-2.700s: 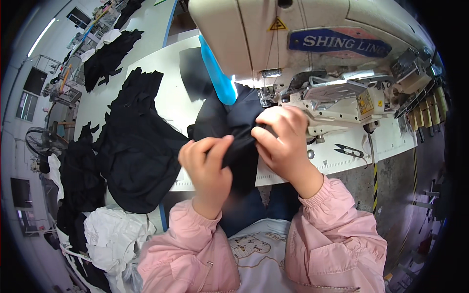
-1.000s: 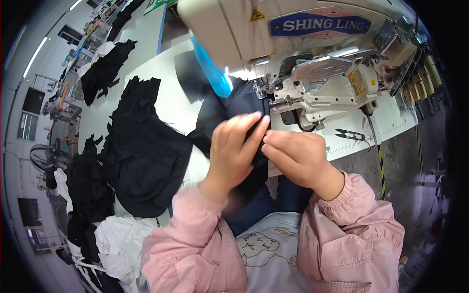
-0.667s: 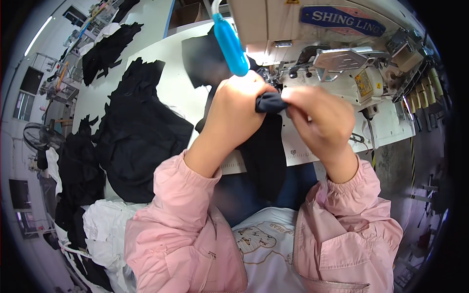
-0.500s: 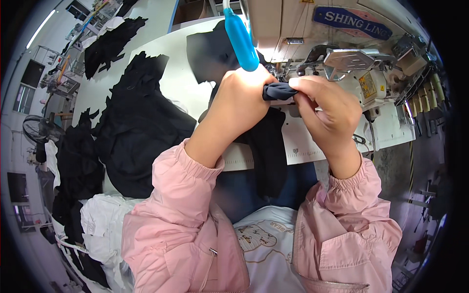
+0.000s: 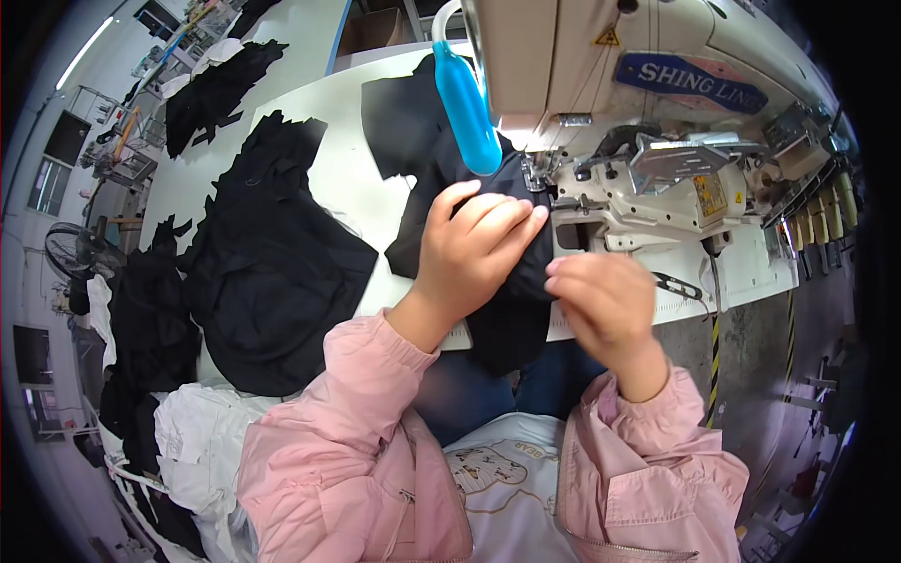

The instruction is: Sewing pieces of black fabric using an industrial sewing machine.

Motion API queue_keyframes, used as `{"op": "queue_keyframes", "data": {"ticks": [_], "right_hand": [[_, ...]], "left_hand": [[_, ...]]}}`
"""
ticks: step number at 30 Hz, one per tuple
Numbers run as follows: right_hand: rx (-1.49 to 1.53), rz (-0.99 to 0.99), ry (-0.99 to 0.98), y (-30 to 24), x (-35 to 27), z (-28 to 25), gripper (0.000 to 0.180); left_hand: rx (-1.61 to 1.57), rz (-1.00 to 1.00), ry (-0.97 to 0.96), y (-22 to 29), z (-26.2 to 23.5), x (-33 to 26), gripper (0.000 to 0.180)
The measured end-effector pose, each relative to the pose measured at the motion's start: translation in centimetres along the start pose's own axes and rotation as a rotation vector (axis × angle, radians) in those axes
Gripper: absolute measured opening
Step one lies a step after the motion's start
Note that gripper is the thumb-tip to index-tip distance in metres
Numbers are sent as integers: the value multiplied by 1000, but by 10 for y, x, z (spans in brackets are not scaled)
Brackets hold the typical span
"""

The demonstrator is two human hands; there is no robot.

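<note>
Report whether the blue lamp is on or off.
On: the lamp glows white along its right edge.

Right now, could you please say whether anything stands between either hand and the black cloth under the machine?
Nothing visible does: the left hand is over the cloth, the right hand at its right edge; the blue lamp hangs beyond them.

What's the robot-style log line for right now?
left hand: over black cloth | right hand: at cloth's right edge | sewing machine: head above cloth
</note>
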State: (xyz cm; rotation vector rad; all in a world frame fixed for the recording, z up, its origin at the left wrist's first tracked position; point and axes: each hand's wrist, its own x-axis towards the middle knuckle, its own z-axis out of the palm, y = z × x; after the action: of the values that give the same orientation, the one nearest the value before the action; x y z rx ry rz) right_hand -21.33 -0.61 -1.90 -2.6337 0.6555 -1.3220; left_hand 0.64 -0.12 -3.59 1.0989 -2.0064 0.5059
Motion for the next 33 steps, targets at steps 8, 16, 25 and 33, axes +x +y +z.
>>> {"op": "queue_keyframes", "data": {"ticks": [8, 16, 25, 33], "right_hand": [[-14, -22, 48, 2, -15, 25, 24], [-16, 2, 81, -3, -15, 32, 24], [-21, 21, 138, 6, 1, 37, 27], [-34, 21, 183, 13, 3, 43, 28]], "left_hand": [[43, 32, -70, -4, -4, -17, 37], [63, 14, -77, -5, -8, -11, 31], [22, -62, -122, -12, -9, -4, 34], [-40, 71, -96, -15, -10, -11, 38]]}}
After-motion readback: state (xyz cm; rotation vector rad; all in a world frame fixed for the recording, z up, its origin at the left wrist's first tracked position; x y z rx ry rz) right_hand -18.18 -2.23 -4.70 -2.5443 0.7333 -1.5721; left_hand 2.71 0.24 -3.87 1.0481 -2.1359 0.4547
